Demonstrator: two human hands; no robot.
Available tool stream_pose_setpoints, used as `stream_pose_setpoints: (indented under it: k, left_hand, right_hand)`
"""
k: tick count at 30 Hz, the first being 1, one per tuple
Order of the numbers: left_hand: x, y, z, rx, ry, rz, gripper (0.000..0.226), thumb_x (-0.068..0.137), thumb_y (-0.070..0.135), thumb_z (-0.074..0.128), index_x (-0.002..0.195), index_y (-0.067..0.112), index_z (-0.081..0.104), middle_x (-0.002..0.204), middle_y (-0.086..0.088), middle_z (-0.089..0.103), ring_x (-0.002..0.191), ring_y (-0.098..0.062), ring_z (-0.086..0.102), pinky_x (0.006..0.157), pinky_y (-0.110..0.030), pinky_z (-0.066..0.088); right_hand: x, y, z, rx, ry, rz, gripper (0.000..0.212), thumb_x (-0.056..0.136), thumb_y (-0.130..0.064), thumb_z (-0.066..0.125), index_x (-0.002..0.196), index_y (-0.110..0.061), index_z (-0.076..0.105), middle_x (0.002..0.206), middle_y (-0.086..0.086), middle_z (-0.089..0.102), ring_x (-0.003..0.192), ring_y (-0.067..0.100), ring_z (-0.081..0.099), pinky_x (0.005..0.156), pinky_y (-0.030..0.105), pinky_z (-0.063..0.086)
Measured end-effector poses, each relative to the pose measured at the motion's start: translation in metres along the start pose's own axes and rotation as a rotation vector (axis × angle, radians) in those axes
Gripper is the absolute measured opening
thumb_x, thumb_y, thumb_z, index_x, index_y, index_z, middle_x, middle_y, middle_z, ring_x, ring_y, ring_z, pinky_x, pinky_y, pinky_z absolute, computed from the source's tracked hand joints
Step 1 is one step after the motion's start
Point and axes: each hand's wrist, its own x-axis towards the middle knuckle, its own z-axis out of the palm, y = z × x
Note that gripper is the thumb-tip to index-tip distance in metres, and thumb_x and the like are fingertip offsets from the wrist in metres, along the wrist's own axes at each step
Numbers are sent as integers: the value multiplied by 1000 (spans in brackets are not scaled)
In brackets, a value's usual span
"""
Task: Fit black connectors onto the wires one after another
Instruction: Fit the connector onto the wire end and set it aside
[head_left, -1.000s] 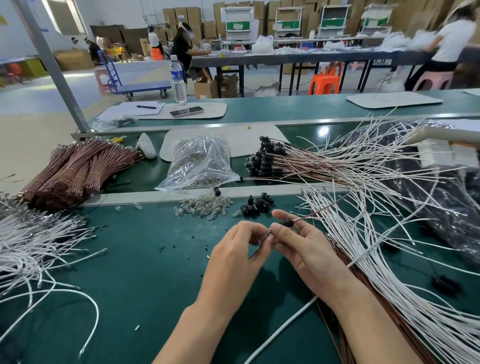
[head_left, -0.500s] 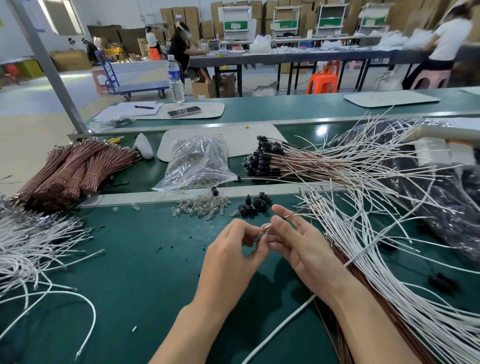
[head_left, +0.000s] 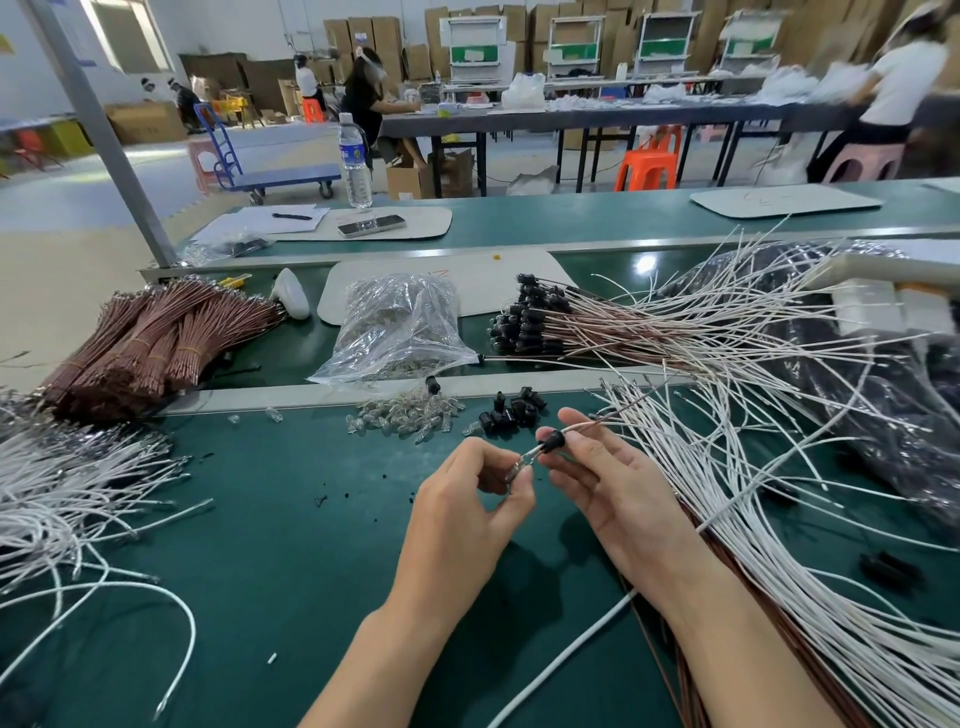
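My right hand (head_left: 602, 483) pinches a black connector (head_left: 551, 442) threaded on a thin wire (head_left: 592, 425) that runs off to the upper right. My left hand (head_left: 478, 499) pinches the small metal and glass tip (head_left: 521, 464) at the wire's end, just left of the connector. A small pile of loose black connectors (head_left: 511, 410) lies on the green mat just beyond my hands. Further back lies a bundle of wires with black connectors fitted (head_left: 524, 325).
Clear small bulbs (head_left: 405, 415) lie left of the loose connectors, behind them a plastic bag (head_left: 400, 332) of more. White wires (head_left: 769, 499) fan out at the right, more white wires (head_left: 67, 488) at the left. Brown wire bundles (head_left: 150, 343) lie at the back left.
My hands have drawn slightly apart. The black connector now sits further up the wire at my right fingertips, and the wire's tip shows between the two hands.
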Motion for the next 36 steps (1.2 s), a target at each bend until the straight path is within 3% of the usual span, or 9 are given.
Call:
stream_pose_setpoints:
  k: [5,12,19,24,31,33,36]
  left_hand:
    - [0,-1,0,10,-10,7,13,89,22,73,90,27,62,89,17,65,84,-5,65,73,-9,45]
    - [1,-4,1,-1,-29,-8,12,91,23,74,94,28,64,91,20,67,87,-4,65,75,-9,46]
    - [3,-10,0,-58,-9,-31,15,89,24,75,102,27,70,95,20,72,93,-3,69,80,-18,52]
    - [4,-11,-2,-73,-15,-21,17,88,23,76,104,29,71,99,24,71,93,-1,69,78,-14,51]
    - [5,-10,1,-51,28,5,27,95,18,68,106,42,62,98,20,68,93,-9,65,77,-11,44]
    - [5,-11,2,-67,11,-30,22,97,22,66,109,40,61,97,19,68,92,-9,65,75,-10,44]
    - [5,-13,3,-52,-55,-150,26,98,50,57,123,43,53,99,24,64,89,-4,64,71,-14,48]
  right_hand:
    - [-2,3,1,-67,-24,4,30,97,-9,58,127,-11,62,108,14,76,84,15,74,70,22,58]
    - [-3,4,3,-122,-34,3,27,98,-10,59,125,-12,64,107,14,76,89,17,74,72,21,57]
    - [-7,6,5,-177,-18,-46,35,79,-24,72,112,-16,72,106,14,77,92,20,75,73,20,57]
    - [-8,5,5,-175,-36,-53,20,77,-25,75,96,-23,80,104,13,77,93,20,75,74,20,57]
    - [-7,8,12,-167,-41,-25,29,71,-37,77,95,-20,82,98,16,77,88,18,74,73,19,56]
    - [-7,10,13,-180,-7,-37,29,71,-39,77,93,-20,82,97,14,77,86,15,73,71,19,56]
    - [-6,12,13,-196,57,-58,23,76,-34,76,92,-18,82,97,14,77,85,14,72,70,19,56]
